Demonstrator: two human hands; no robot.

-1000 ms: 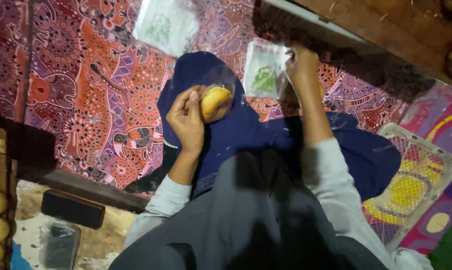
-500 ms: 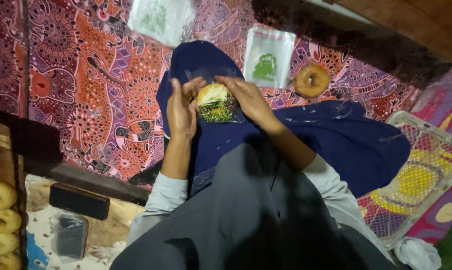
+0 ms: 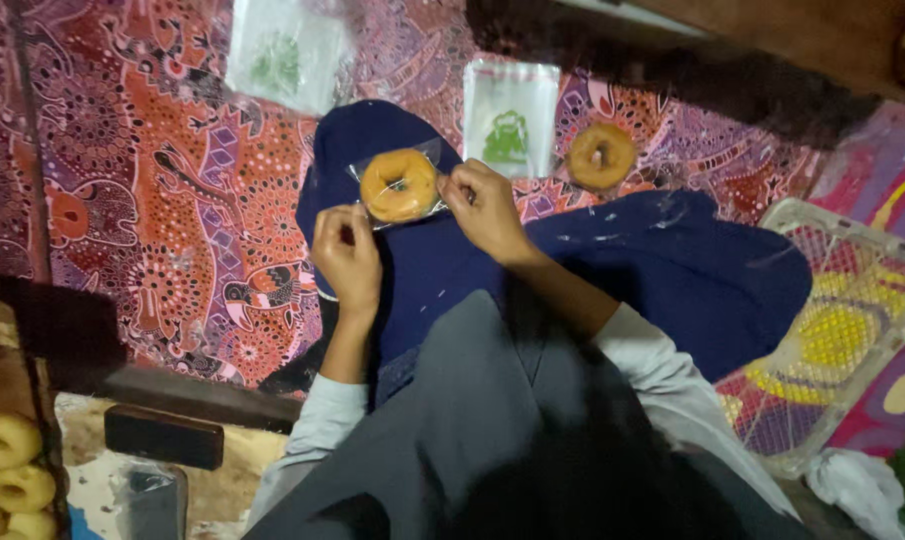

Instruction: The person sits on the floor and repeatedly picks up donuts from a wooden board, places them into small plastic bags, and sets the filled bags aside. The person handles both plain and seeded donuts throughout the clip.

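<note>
A golden ring doughnut inside a clear plastic bag (image 3: 399, 185) lies on the dark blue cloth (image 3: 612, 270) over my lap. My left hand (image 3: 346, 255) pinches the bag's near left corner. My right hand (image 3: 484, 208) grips the bag's right edge. A second, bare doughnut (image 3: 600, 156) rests on the patterned red cloth (image 3: 152, 200) further right. An empty clear bag with a green print (image 3: 509, 120) lies flat between the two doughnuts.
A stack of clear bags (image 3: 288, 55) lies at the top. A white wire rack (image 3: 852, 330) sits at the right. Several pale doughnuts (image 3: 7, 470) lie at the bottom left, beside a dark block (image 3: 164, 437) and a phone (image 3: 152, 505).
My right hand came back from the far bag to the doughnut in my left hand. The doughnut is now flat in its bag, and a second doughnut lies on the cloth.
</note>
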